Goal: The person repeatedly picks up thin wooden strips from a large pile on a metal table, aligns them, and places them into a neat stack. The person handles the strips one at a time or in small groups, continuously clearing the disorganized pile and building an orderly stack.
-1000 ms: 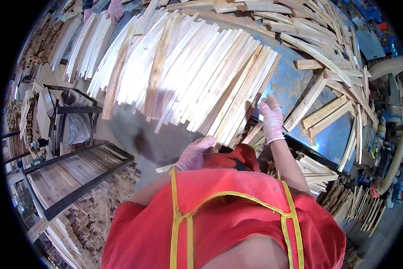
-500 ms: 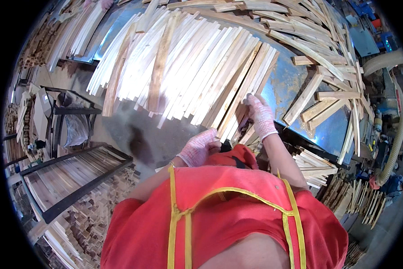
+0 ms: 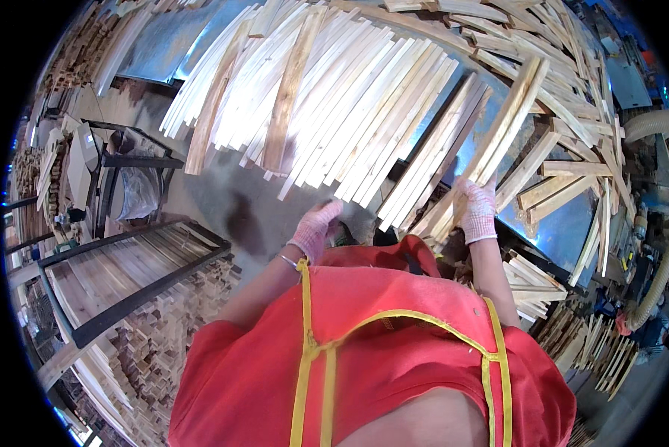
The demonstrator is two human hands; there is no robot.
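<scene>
The right hand [image 3: 477, 212] grips a plank [image 3: 510, 123] (perhaps two) right of the strips [image 3: 364, 112], over the surface [image 3: 549, 244]; a firm, level hold should serve. The left hand [image 3: 317, 229], loosely parted, looks empty near them.

Right hand [image 3: 478, 210] gripping long timber [image 3: 509, 119]; left hand [image 3: 316, 229] near pale strips [image 3: 353, 112].

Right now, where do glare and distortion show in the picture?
Head view: glare whitens the middle of the pale strips and spots the blue tabletop; head view: fisheye bends the leftmost strips and blackens the corners; head view: the left hand and right hand show clearly.
</scene>
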